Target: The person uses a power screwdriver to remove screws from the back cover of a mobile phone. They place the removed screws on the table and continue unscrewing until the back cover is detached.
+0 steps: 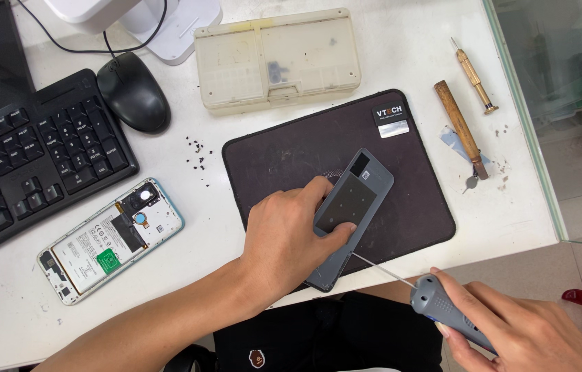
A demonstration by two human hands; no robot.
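My left hand (284, 238) presses down on a grey phone back cover (356, 200) that lies inner side up on a dark mat (291, 151). In my right hand (504, 327) is a grey-handled tool (442, 310); its thin metal shaft (382, 269) reaches the cover's lower right edge. An opened phone (108, 238) with its battery and boards showing lies on the white table to the left, apart from both hands.
A black keyboard (22, 165) and mouse (132, 93) sit at the left. Behind the mat is a beige plastic parts case (277, 58). Two wooden and brass-handled tools (463, 127) lie at the right near the table's glass edge (522, 131). Several tiny black screws (196, 155) are scattered beside the mat.
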